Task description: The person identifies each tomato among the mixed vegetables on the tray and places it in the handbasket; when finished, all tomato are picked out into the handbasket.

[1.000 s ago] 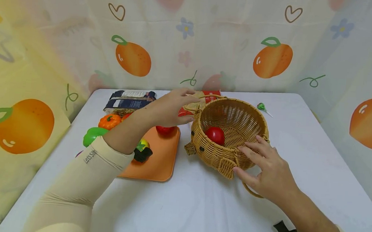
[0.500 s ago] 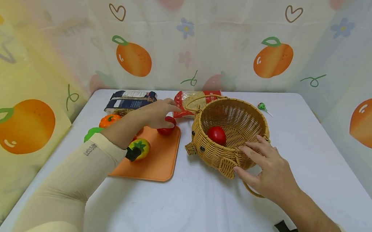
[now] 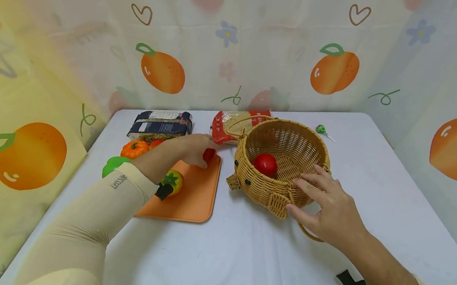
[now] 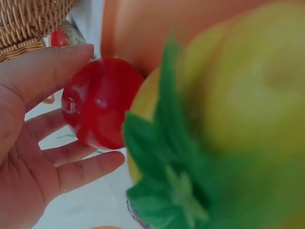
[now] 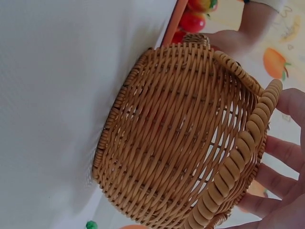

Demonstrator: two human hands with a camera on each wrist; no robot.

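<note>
Head view: one red fruit [image 3: 265,164] already lies in the basket [image 3: 319,146]; left hand [image 3: 194,148] curls around another [image 3: 209,155] on the orange tray [image 3: 196,198], right hand [image 3: 329,210] spread, steadying the basket.

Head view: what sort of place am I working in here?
Probably a staged tabletop set, not a real kitchen: a white table screened by fruit-print curtains, with toy fruit on an orange tray beside a wicker basket.

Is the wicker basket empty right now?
No, a red fruit lies inside the wicker basket, as the head view shows.
</note>
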